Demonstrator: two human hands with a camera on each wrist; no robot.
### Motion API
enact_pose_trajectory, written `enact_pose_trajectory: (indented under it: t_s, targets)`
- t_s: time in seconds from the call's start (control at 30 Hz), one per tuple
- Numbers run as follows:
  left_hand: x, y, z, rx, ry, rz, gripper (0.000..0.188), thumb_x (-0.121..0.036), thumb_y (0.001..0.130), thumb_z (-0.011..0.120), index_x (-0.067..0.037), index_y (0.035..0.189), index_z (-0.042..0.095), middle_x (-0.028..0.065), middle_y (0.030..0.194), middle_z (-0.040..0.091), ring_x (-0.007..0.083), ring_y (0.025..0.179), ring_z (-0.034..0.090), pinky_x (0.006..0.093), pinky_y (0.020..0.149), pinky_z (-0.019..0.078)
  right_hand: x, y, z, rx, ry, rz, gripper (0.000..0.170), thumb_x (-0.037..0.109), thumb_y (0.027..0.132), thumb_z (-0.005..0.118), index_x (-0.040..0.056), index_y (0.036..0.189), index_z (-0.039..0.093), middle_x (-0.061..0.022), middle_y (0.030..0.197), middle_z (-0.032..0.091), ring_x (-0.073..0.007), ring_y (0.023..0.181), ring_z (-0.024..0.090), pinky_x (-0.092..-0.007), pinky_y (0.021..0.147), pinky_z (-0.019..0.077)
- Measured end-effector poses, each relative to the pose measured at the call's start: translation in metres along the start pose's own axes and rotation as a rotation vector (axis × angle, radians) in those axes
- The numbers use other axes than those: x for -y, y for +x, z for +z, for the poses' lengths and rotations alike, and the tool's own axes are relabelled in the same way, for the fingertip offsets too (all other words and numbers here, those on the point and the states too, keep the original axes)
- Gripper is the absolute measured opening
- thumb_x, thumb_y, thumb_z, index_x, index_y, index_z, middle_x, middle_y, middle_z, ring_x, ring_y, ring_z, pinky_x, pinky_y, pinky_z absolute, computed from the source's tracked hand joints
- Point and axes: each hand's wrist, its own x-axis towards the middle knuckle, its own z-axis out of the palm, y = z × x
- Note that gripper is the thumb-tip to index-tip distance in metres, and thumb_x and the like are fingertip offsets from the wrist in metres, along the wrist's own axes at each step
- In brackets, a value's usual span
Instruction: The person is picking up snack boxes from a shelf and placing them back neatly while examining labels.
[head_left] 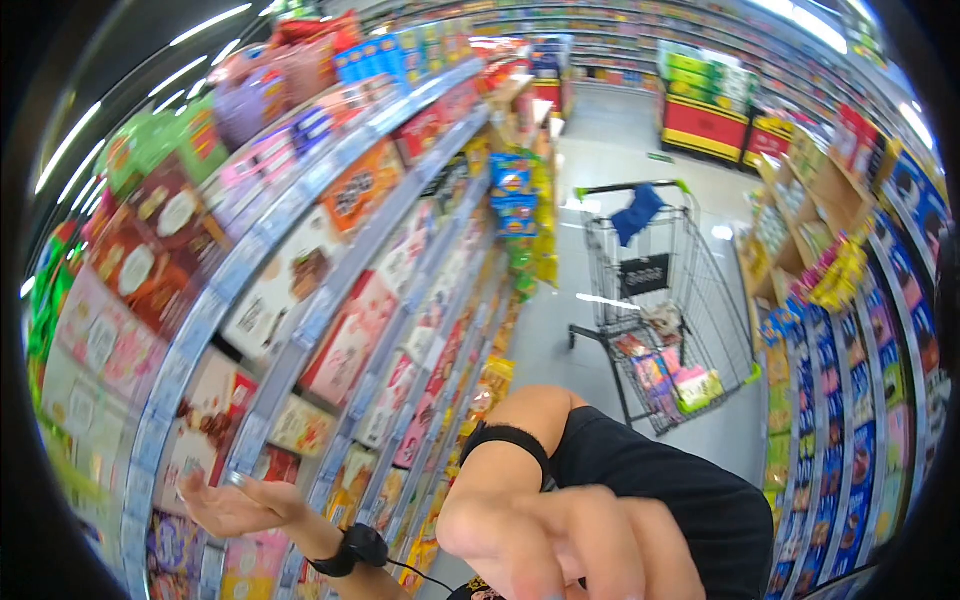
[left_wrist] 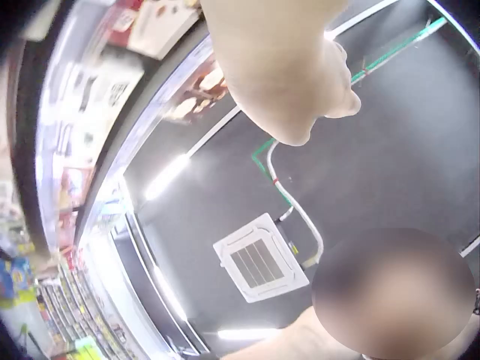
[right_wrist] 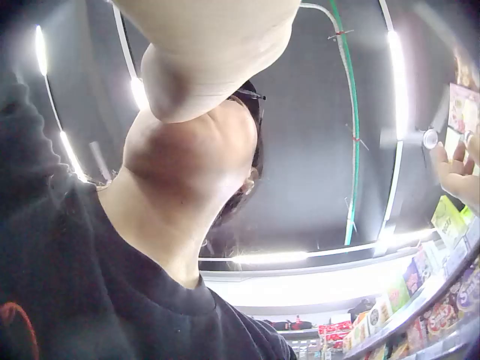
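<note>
My left hand (head_left: pixel 245 505) is held out beside the shelf on the left, palm up, its fingers loosely bent and nothing in them. A black wrist camera (head_left: pixel 365 547) with a cable sits on that wrist. Boxed sweets (head_left: pixel 210 430) stand on the shelf just behind the fingers. My right hand (head_left: pixel 590 540) looms large at the bottom of the head view, close to the camera, fingers loosely bent; no object shows in it. Its forearm wears a black band (head_left: pixel 510 440). In the right wrist view, that hand (right_wrist: pixel 210 60) is raised near the person's neck and chin.
A shopping cart (head_left: pixel 670 300) stands in the aisle, with packets (head_left: pixel 680 380) inside and a blue cloth (head_left: pixel 637 213) over its handle. Packed shelves (head_left: pixel 860 400) line the right side. Bagged snacks (head_left: pixel 515 195) hang at the left shelf's end.
</note>
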Motion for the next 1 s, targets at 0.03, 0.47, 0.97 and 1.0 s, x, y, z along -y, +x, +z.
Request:
enact_pose_trajectory:
  t_s: [0.03, 0.47, 0.97, 1.0]
  targets:
    - [-0.014, -0.011, 0.012, 0.027, -0.042, -0.036, 0.051, -0.017, 0.089, 0.048, 0.008, 0.127, 0.025, 0.0225, 0.123, 0.037, 0.0308, 0.107, 0.044, 0.0433, 0.095, 0.0359, 0.007, 0.006, -0.008, 0.034, -0.032, 0.000, 0.021, 0.009, 0.082, 0.065, 0.0111, 0.103, 0.061, -0.0033, 0.101, 0.058, -0.0171, 0.094, 0.057, -0.0294, 0.082, 0.0468]
    - [-0.220, -0.055, 0.246, 0.122, -0.682, -0.272, 0.054, -0.022, 0.087, 0.050, 0.006, 0.127, 0.027, 0.0193, 0.121, 0.038, 0.0282, 0.108, 0.041, 0.0423, 0.097, 0.0324, 0.116, 0.124, -0.133, 0.427, -0.384, -0.290, 0.020, 0.014, 0.085, 0.063, 0.0140, 0.105, 0.061, -0.0034, 0.105, 0.056, -0.0218, 0.091, 0.058, -0.0328, 0.077, 0.0496]
    - [-0.483, -0.100, 0.410, 0.346, -1.372, -0.461, 0.054, -0.013, 0.076, 0.053, 0.007, 0.122, 0.034, 0.0165, 0.110, 0.043, 0.0274, 0.103, 0.043, 0.0404, 0.094, 0.0331, 0.207, 0.223, -0.250, 0.851, -0.700, -0.192, 0.020, 0.017, 0.093, 0.051, 0.0049, 0.109, 0.050, -0.0237, 0.103, 0.059, -0.0333, 0.091, 0.061, -0.0423, 0.083, 0.0471]
    - [-0.498, -0.109, 0.420, 0.381, -1.426, -0.495, 0.053, -0.011, 0.074, 0.053, 0.007, 0.121, 0.036, 0.0164, 0.110, 0.044, 0.0272, 0.102, 0.043, 0.0400, 0.094, 0.0330, 0.203, 0.236, -0.272, 0.983, -0.756, -0.370, 0.020, 0.017, 0.093, 0.050, 0.0047, 0.108, 0.049, -0.0232, 0.104, 0.059, -0.0335, 0.091, 0.061, -0.0429, 0.087, 0.0431]
